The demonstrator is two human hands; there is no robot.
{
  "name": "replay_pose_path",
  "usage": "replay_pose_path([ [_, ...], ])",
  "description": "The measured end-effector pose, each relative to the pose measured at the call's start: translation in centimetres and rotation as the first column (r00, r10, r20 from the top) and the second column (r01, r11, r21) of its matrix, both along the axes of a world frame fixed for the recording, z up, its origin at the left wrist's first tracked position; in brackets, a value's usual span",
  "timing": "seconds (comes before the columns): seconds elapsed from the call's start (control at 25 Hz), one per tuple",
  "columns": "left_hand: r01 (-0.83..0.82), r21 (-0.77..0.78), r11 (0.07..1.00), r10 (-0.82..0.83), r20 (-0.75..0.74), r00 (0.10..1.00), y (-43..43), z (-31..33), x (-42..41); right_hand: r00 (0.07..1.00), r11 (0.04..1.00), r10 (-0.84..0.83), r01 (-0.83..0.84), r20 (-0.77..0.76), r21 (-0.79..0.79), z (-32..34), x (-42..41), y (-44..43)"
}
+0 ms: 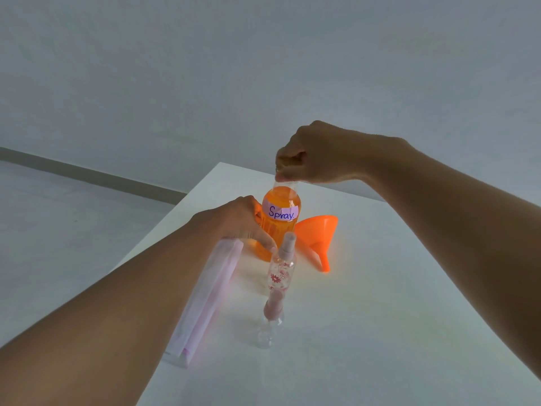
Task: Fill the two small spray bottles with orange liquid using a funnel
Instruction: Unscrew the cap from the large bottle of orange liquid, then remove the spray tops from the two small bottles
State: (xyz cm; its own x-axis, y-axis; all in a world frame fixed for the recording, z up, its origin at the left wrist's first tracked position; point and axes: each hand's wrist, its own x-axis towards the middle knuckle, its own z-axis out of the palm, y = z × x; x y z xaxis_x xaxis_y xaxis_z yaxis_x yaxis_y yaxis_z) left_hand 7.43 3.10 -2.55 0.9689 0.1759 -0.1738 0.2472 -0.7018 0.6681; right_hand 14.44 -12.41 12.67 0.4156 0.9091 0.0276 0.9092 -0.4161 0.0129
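My left hand clasps the orange bottle while my right hand pinches its top; I'd twist gently, keeping it upright.

Orange-filled bottle upright — funnel tipped beside it, spray bottles capped

The bare left forearm rises from the lower left of the frame to the centre. There the left hand wraps the side of the bottle of orange liquid. The bare right forearm reaches in from the right edge. The right hand is knuckles up, its fingers curled tight round the bottle's top.
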Motion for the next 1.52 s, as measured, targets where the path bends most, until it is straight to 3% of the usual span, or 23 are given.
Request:
replay_pose_path([
  [0.08, -0.013, 0.01, 1.0, 0.013, -0.006, 1.0, 0.1, 0.0, 0.1, 0.998, 0.997, 0.062, -0.061, 0.01, -0.054, 0.7, -0.1, -0.5],
  [0.16, -0.01, 0.016, 1.0, 0.01, -0.01, 1.0, 0.1, -0.1, 0.1, 0.995, 0.996, 0.094, -0.094, 0.014, 0.004, 0.9, -0.3, -0.8],
  [0.24, 0.009, 0.03, 1.0, -0.009, -0.015, 1.0, -0.1, 0.1, -0.1, 0.995, 0.977, 0.096, -0.089, -0.028, 0.193, 1.6, -0.3, -1.4],
  [0.36, -0.008, 0.067, 0.998, 0.011, -0.04, 0.999, -0.1, 0.1, 0.0, 0.986, 0.841, 0.09, 0.0, -0.14, 0.541, 1.3, -0.2, -3.5],
  [0.48, -0.015, 0.152, 0.988, 0.027, -0.079, 0.997, -0.3, 0.4, -0.1, 0.954, 0.696, -0.011, 0.222, -0.299, 0.683, -3.5, -0.5, -6.7],
  [0.68, 0.019, 0.341, 0.94, 0.048, -0.186, 0.981, -0.8, 2.7, -1.7, 0.814, 0.606, -0.268, 0.558, -0.514, 0.567, -15.1, -3.3, -10.6],
  [0.8, -0.041, 0.46, 0.887, 0.09, -0.085, 0.992, -0.2, 3.9, -4.4, 0.73, 0.627, -0.31, 0.638, -0.609, 0.446, -19.2, -5.6, -11.7],
  [0.96, -0.03, 0.34, 0.94, -0.002, 0.094, 0.996, -2.2, 3.3, -8.1, 0.718, 0.653, -0.267, 0.625, -0.643, 0.428, -20.9, -6.7, -11.5],
  [1.08, 0.013, 0.248, 0.969, -0.029, 0.062, 0.998, -4.4, 2.4, -8.7, 0.715, 0.641, -0.278, 0.636, -0.642, 0.431, -20.7, -7.4, -12.1],
  [1.24, 0.034, 0.253, 0.967, -0.049, 0.054, 0.997, -5.9, 0.9, -8.0, 0.718, 0.625, -0.306, 0.647, -0.625, 0.437, -21.1, -8.1, -15.2],
  [1.4, -0.03, 0.08, 0.996, 0.018, 0.155, 0.988, -7.1, 1.5, -8.3, 0.661, 0.55, -0.307, 0.71, -0.684, 0.439, -21.4, -8.4, -18.2],
  [1.52, -0.079, 0.078, 0.994, 0.054, 0.287, 0.957, -8.9, 4.3, -8.4, 0.651, 0.473, -0.246, 0.727, -0.718, 0.497, -20.8, -9.1, -19.7],
])
